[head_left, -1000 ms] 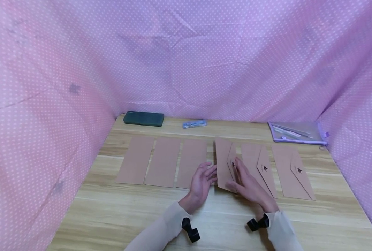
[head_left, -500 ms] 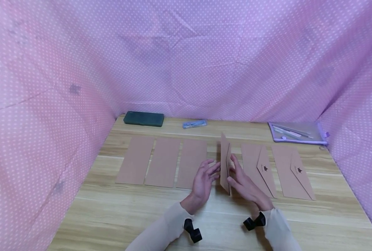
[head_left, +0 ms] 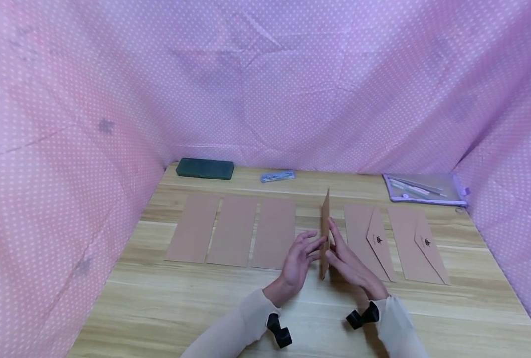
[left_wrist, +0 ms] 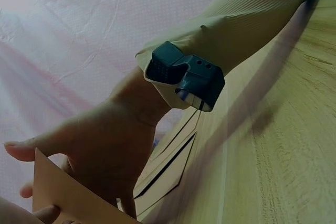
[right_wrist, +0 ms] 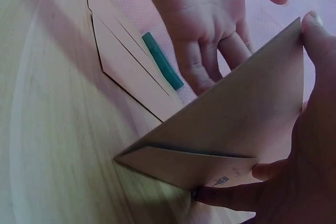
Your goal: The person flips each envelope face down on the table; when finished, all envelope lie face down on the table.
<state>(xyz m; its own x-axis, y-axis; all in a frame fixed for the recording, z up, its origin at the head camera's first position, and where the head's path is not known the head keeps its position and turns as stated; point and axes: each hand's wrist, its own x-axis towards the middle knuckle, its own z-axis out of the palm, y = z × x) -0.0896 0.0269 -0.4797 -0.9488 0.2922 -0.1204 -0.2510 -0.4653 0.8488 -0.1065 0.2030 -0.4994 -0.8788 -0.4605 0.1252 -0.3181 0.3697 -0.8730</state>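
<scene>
A brown paper envelope (head_left: 325, 233) stands on its long edge on the wooden table, between my two hands. In the head view it shows nearly edge-on. My left hand (head_left: 295, 263) touches its plain left face with outstretched fingers, the palm apart from it. My right hand (head_left: 350, 266) is on the other side, its fingers against the flap face, which bears a small dark print (right_wrist: 220, 181). In the right wrist view one right digit (right_wrist: 315, 32) lies at the envelope's upper corner. Part of that hand also shows low in the left wrist view.
Three plain-side envelopes (head_left: 231, 231) lie in a row to the left. Two more with crown-printed flaps, one the near envelope (head_left: 359, 233), lie to the right. Behind are a dark green case (head_left: 205, 169), a blue packet (head_left: 277, 176) and a purple-edged zip pouch (head_left: 449, 184).
The envelope between my hands has tipped up from leaning, flap face visible, to standing nearly vertical. My left hand has moved right with it; the right hand has shifted slightly left.
</scene>
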